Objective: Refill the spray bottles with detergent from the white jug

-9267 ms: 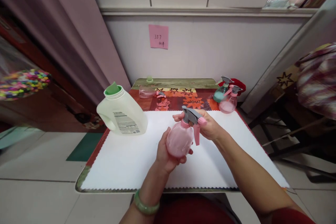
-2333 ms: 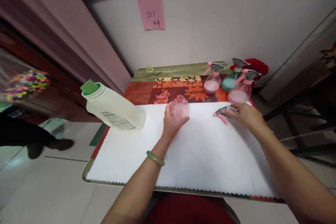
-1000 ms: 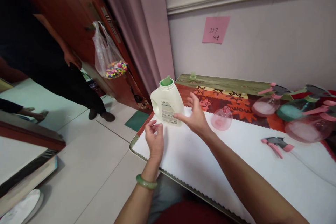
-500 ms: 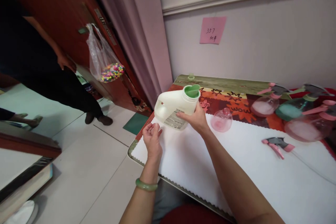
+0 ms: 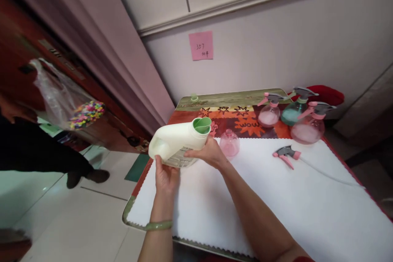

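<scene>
The left hand (image 5: 166, 177) grips the lower end of the jug (image 5: 172, 137), thumb up on its side. The jug is tilted between both hands, its mouth to the right. The right hand (image 5: 208, 153) clasps it below the neck. Just right stands an open pink bottle (image 5: 229, 145); farther right lies a spray top (image 5: 285, 154), three spray bottles (image 5: 269, 117) behind it.

The jug (image 5: 176, 141) is cream with a green spout (image 5: 201, 125) — right of it, a translucent pink bottle (image 5: 230, 147) — and the far tabletop (image 5: 188, 114) shows black-outlined starbursts (image 5: 241, 110).
</scene>
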The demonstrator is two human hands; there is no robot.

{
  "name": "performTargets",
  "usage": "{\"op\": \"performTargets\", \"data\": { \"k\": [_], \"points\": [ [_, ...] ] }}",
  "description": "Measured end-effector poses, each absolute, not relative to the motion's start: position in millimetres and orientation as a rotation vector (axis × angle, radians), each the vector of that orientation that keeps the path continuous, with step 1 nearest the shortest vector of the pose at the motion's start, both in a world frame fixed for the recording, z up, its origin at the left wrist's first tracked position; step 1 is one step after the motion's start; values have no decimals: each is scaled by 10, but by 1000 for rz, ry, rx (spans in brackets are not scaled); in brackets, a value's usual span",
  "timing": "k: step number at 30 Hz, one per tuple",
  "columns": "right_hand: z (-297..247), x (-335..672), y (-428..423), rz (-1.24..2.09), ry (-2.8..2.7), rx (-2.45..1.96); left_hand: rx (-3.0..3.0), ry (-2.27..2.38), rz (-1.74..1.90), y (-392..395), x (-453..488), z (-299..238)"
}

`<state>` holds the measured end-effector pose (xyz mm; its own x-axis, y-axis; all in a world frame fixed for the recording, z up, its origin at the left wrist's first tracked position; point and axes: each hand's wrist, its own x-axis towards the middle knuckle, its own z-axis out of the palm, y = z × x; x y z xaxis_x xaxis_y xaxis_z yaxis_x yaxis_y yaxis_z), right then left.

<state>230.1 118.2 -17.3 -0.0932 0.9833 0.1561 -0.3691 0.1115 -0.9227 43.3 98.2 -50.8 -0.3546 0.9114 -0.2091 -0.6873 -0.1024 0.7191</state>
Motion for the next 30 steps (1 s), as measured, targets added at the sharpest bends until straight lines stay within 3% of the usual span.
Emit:
{"op": "performTargets", "data": {
  "k": [10,22,30],
  "points": [
    [28,2217,1084,1638,-842,-510,790,984,1839,764,309,-123],
    [-177,2384,1171,1821,-1012,-430,1019,1109,1974,622,275,31],
    [-267,2271,1185,1549,-892,-552,1110,1134,1967,745,184,69]
  ]
}}
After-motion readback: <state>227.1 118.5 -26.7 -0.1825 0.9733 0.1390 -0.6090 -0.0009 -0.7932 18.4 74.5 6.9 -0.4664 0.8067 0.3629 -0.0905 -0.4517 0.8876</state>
